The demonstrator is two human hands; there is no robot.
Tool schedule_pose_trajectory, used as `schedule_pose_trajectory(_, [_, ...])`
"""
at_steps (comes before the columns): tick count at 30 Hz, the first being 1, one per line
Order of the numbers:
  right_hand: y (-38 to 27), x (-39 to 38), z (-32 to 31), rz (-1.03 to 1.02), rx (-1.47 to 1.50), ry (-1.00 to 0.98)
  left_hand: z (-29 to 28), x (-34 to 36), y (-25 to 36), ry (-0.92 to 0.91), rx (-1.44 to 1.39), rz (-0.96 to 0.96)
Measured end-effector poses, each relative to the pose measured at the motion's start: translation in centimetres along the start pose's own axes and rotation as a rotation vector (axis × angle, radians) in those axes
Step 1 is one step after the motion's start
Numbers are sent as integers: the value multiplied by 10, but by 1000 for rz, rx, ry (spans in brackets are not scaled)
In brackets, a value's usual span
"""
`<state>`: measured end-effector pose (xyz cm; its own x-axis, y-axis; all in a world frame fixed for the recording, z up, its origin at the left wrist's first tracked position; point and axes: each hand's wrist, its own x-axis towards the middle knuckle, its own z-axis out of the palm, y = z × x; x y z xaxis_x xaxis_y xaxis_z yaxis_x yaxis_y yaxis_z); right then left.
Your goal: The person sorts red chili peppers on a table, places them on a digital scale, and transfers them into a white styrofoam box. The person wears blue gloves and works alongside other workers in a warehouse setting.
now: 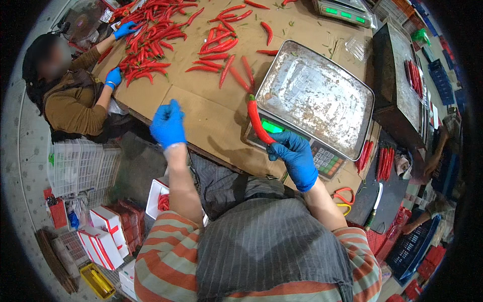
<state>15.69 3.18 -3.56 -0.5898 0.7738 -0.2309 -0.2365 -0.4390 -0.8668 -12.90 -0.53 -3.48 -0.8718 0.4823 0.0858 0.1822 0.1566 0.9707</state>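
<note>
My right hand, in a blue glove, pinches a single red chili pepper by its lower end. The chili stands up from my fingers, green stem end uppermost, in front of the scale's lit display. Beside it, a metal weighing pan with a worn, stained surface rests on the scale. My left hand, also gloved in blue, hovers over the table's near edge with its fingers curled in and nothing visible in them. Farther off, a big heap of red chilies and several loose ones lie on the cardboard-covered table.
At the left, a co-worker has both blue-gloved hands at the heap. A second scale stands at the far right. On the right are a dark metal box, bundled chilies, a knife and scissors. White crates stand lower left.
</note>
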Motion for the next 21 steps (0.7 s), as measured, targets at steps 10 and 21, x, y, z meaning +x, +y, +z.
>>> schedule_pose_trajectory(10, [13,6,-3,85,238,-56,37,-67,37,-563,-50,264])
schedule_pose_trajectory(21, [16,1,-7,109,203,-76,52,-86,56,-554,300,489])
